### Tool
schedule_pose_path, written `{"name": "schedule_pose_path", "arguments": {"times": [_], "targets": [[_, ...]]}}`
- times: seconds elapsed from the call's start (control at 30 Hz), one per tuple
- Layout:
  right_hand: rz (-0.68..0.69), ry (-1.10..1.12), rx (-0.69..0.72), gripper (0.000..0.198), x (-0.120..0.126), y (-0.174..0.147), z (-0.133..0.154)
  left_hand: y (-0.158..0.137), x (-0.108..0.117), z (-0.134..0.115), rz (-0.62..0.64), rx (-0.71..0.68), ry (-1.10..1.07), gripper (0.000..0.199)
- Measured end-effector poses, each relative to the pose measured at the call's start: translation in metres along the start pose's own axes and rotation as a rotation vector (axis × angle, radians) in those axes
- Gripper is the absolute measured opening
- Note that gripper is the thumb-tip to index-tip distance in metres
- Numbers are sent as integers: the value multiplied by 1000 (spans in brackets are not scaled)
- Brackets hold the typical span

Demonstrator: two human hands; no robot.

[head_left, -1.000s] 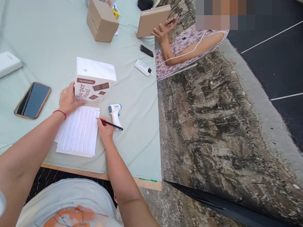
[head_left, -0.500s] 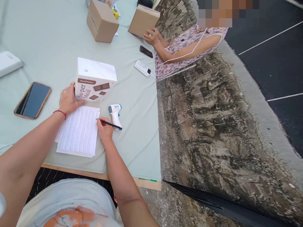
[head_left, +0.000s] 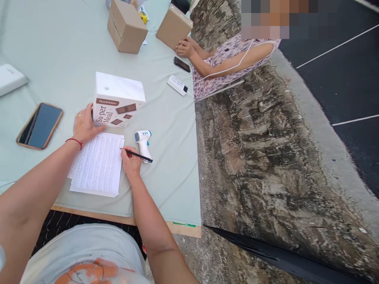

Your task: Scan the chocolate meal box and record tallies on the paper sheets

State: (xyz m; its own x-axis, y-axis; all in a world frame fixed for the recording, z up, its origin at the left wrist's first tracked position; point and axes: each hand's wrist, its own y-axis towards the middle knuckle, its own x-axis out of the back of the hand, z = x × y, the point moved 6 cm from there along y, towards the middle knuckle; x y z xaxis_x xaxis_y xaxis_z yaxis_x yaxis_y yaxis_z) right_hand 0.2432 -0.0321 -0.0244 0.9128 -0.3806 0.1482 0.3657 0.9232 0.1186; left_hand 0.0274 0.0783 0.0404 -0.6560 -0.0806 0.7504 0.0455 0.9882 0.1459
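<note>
Slim black pen [head_left: 142, 156] clamped in right grip [head_left: 130, 162] | white box [head_left: 120, 88] touched by left grip [head_left: 85, 126], closure unclear | print-covered papers [head_left: 97, 169], thermometer [head_left: 143, 137] beside right grip

A draped table [head_left: 168, 185] carries papers [head_left: 99, 167], a white box [head_left: 118, 96] and a phone [head_left: 40, 125].

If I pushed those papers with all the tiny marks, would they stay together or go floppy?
The stack of papers would probably slide apart, since its edges are uneven and nothing visibly binds them. One thin-looking sheet, lifted alone, would likely flop.
</note>
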Motion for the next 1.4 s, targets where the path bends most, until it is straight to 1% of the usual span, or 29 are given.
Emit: {"name": "schedule_pose_path", "arguments": {"times": [0.13,0.33,0.53,0.67,0.83,1.03,1.27,1.4], "targets": [[-2,-34,24,28,1,0,0,1,0,0,-12,-18,9,82],[2,-12,32,29,1,1,2,0,1,0,-20,-20,-4,82],[-8,-2,-20,31,2,1,0,-2,3,-1,-15,-15,-12,80],[-17,-38,-11,28,2,1,0,-3,3,-2,-5,-7,-12,80],[-49,-4,-39,31,4,0,-1,-2,3,-2,-6,-6,-17,82],[-29,-45,-21,27,3,1,-1,-1,2,-2,-8,-15,-22,81],[-33,-40,-35,29,3,1,0,0,3,-1,-14,-11,-24,80],[-80,9,-70,28,5,0,-3,1,3,-1,-16,-10,-45,80]]}}
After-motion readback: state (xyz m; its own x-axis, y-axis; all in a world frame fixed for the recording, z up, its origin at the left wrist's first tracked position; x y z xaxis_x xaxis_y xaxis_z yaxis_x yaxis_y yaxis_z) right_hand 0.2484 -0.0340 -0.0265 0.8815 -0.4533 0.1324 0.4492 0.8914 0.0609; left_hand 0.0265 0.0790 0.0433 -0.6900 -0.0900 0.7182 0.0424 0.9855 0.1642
